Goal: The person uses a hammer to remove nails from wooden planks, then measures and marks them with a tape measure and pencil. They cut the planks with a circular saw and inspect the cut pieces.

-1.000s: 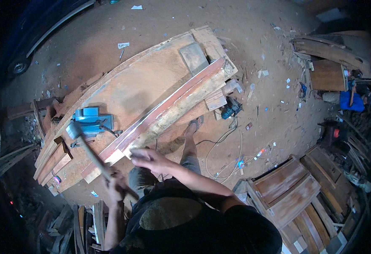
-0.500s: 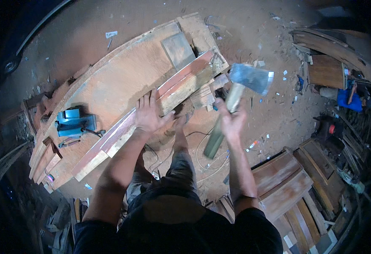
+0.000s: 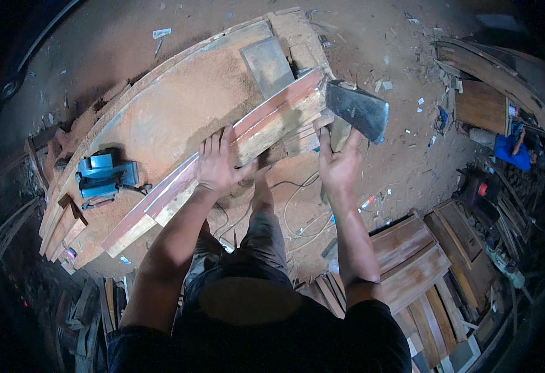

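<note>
My left hand [image 3: 216, 163] lies on the long pinkish-and-pale wooden beam [image 3: 272, 105], fingers spread over it and thumb apart. The beam runs diagonally along the near side of a large curved, dust-covered wooden panel [image 3: 167, 93]. My right hand [image 3: 338, 165] grips an axe by its wooden handle; the dark axe head [image 3: 356, 110] is beside the beam's upper right end. A grey rectangular plate [image 3: 266, 65] rests on the panel behind the beam. A blue power planer [image 3: 104, 174] sits at the panel's left, with a small tool beside it.
Cables [image 3: 303, 230] loop on the dusty floor by my feet. Wooden panels and boards [image 3: 409, 261] are piled at lower right, with more scrap at lower left [image 3: 86, 311]. A person in blue [image 3: 512, 149] is at the far right beside stacked curved boards [image 3: 490, 68].
The axe passed from my left hand to my right and moved toward the beam's upper right end. My left hand moved onto the beam, where my right hand was before.
</note>
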Demonstrator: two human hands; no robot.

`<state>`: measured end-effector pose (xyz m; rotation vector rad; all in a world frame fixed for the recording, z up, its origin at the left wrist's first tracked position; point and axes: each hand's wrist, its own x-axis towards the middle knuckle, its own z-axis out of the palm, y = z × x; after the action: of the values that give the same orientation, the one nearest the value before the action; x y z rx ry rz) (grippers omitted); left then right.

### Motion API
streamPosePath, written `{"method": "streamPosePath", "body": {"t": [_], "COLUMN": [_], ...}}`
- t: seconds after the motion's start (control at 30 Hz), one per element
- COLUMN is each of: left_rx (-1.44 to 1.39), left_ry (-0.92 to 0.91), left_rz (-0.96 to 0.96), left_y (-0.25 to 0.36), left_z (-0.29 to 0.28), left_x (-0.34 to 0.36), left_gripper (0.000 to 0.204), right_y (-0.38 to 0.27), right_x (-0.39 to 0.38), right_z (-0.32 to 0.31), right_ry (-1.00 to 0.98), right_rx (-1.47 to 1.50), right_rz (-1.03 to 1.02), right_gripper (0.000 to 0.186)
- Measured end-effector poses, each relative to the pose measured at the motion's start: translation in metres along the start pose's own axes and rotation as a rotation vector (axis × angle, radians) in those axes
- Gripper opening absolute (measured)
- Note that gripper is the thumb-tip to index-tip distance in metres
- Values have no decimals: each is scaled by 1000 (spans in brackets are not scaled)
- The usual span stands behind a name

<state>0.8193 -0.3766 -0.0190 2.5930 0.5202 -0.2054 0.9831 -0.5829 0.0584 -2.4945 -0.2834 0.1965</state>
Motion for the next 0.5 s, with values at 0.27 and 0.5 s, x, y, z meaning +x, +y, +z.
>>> {"method": "streamPosePath", "body": {"t": [0.27, 0.5], "left_rx": [-23, 10], "left_ry": [96, 41], "left_rz": [42, 21], "left_y": [-6, -9], "left_z": [10, 18], "left_x": [2, 1], "left_gripper": [110, 114], "right_y": [6, -103], "right_x": [5, 73], "right_z": [13, 81], "right_ry": [-376, -776], "right_rx": [-146, -262], "right_rz": [-37, -764], "right_gripper": [49, 37]}}
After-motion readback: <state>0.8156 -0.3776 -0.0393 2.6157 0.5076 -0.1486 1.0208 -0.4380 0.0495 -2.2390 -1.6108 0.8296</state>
